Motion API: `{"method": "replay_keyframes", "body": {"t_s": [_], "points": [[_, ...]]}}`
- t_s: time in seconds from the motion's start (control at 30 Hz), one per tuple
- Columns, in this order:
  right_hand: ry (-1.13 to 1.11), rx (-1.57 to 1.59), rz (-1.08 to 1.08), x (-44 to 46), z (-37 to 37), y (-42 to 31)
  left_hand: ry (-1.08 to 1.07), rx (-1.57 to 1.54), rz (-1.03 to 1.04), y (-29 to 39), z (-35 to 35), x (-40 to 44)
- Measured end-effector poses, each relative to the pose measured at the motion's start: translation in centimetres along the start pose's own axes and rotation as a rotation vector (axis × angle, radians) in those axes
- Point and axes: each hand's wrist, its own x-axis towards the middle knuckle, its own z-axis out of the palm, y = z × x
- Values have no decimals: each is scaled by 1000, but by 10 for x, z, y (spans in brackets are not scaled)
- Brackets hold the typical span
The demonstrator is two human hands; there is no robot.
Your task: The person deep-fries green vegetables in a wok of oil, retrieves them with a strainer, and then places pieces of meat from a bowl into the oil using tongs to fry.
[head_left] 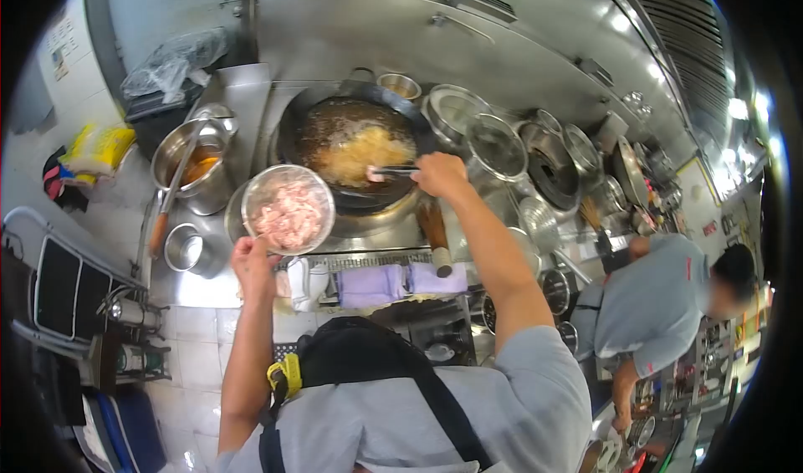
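Observation:
My left hand (pixel 254 265) grips the lower rim of a round metal bowl (pixel 329 227). Pale pink raw meat pieces (pixel 288 214) fill the bowl, which is tilted just off the near left edge of the wok. In my right hand (pixel 441 174) is a pair of tongs (pixel 397 170), pointing left over the wok with a pink piece of meat (pixel 373 173) at the tip. The big dark wok (pixel 288 122) sits on the stove and holds bubbling oil (pixel 335 122). Golden, foaming food (pixel 368 151) is frying in the oil on the near right side.
A metal pot (pixel 209 197) with brown liquid and a ladle (pixel 171 195) stands left of the wok. Mesh strainers (pixel 496 145) and pans crowd the right side. Folded purple cloths (pixel 370 286) lie along the stove's front edge. Another person (pixel 648 293) bends over at the right.

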Motion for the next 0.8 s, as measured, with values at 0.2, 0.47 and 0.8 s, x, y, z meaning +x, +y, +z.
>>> {"method": "replay_keyframes", "body": {"t_s": [0.2,0.47,0.8], "points": [[302,135,-159,-53,-76,-31,-50,5,-8,8,11,-8],[126,-61,-549,-61,-88,-99,-198,89,68,12,33,-15],[455,103,-321,-51,-106,-42,-31,-14,-4,2,-2,2]]}}
